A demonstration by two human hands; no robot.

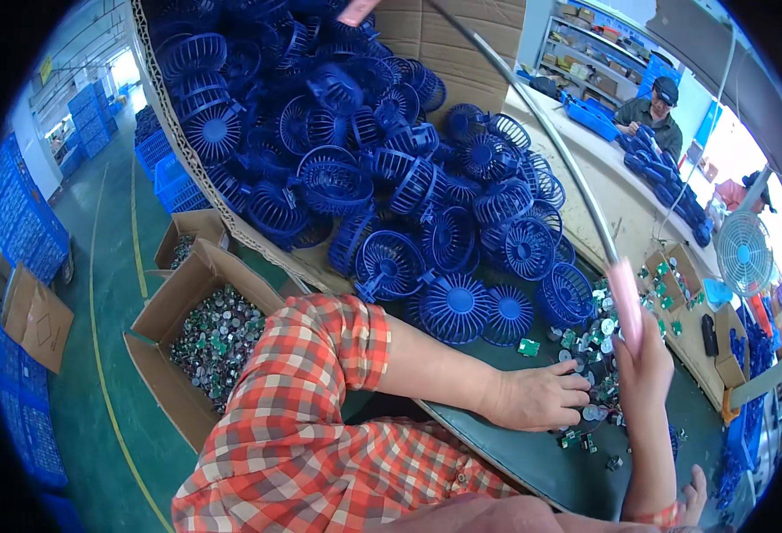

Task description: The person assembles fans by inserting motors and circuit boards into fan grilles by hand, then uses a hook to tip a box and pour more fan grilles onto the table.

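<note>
My left hand reaches across the bench with its fingers spread and lowered onto a loose pile of small parts. Green circuit boards and silvery round pieces, apparently little motors, make up the pile. My right hand is raised at the pile's right side, closed around the pink end of a long, bent metal rod. Part of its grip is hidden. Beyond my left forearm, round blue plastic fan cages lie heaped in and spilling from a large cardboard box.
An open carton of similar small parts stands at left, with a smaller carton behind. Blue crates are stacked along the aisle. Across the bench sits a person in a cap. A pale blue fan stands at right. Unattributed fingers show lower right.
</note>
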